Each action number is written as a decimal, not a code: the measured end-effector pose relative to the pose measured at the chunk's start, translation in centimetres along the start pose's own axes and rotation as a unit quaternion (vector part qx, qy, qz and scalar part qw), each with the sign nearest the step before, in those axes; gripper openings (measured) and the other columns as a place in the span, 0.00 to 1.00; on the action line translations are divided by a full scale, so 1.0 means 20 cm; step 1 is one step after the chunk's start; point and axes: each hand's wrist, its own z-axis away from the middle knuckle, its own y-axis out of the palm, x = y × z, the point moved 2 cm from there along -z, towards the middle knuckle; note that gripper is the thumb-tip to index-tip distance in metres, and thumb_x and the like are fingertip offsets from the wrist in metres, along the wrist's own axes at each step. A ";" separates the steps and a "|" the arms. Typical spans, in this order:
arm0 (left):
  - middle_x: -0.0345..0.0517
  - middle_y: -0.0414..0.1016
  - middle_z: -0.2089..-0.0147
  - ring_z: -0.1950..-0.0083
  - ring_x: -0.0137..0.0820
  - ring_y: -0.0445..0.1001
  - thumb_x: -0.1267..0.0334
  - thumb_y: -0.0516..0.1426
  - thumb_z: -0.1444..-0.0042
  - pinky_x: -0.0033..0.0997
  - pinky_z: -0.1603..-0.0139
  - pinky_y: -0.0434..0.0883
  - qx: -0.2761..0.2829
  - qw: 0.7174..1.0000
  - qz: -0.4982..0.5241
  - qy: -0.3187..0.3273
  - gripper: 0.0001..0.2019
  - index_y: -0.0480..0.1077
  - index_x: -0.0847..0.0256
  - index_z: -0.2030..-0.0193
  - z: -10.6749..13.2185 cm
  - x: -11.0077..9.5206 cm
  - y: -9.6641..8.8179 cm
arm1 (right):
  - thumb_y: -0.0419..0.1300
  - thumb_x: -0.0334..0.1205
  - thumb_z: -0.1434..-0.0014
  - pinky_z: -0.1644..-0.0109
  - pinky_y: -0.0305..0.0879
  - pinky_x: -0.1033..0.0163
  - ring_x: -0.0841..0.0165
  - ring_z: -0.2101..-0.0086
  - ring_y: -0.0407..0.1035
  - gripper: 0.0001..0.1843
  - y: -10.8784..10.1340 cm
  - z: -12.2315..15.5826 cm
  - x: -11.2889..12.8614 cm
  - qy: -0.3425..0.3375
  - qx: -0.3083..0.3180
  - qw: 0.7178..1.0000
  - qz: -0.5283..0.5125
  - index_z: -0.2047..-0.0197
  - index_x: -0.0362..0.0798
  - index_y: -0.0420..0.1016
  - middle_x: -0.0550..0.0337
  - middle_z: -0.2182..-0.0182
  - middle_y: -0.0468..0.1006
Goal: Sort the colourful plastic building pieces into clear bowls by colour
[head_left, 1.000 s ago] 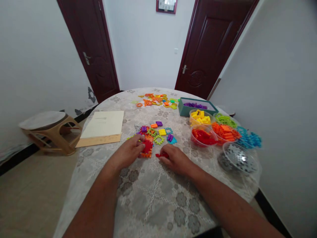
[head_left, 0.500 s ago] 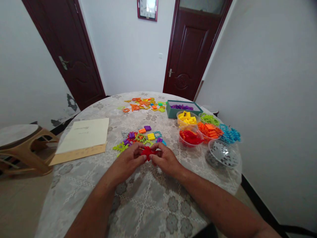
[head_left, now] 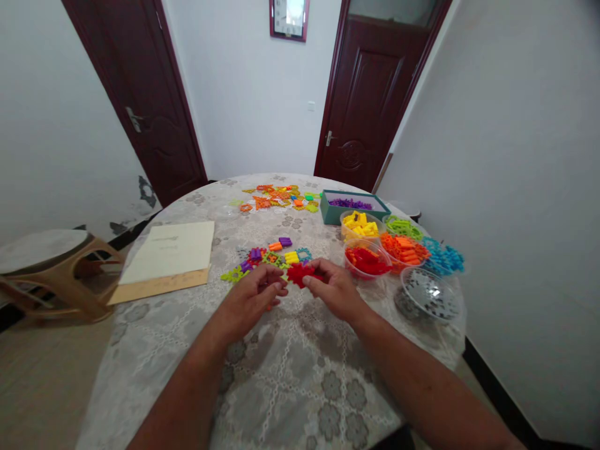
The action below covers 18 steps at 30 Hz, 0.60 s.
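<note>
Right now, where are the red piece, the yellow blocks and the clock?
red piece (head_left: 299, 273): head view, on the middle of its spiky shape.
yellow blocks (head_left: 360, 225): head view, on the top of the heap.
clock (head_left: 289, 15): head view, on its bright face, inside the dark frame.

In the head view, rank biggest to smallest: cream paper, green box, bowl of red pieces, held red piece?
1. cream paper
2. green box
3. bowl of red pieces
4. red piece
The box is farther off; box versus bowl is unsure.
</note>
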 end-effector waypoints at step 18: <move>0.55 0.81 0.45 0.44 0.42 0.79 0.56 0.55 0.36 0.42 0.41 0.72 -0.214 0.903 -0.371 -0.032 0.18 0.71 0.58 0.42 0.08 0.11 -0.44 | 0.50 0.33 0.33 0.44 0.60 0.46 0.53 0.51 0.70 0.19 -0.69 -0.07 -0.21 -0.047 -0.209 0.771 0.600 0.46 0.46 0.80 0.44 0.50 0.79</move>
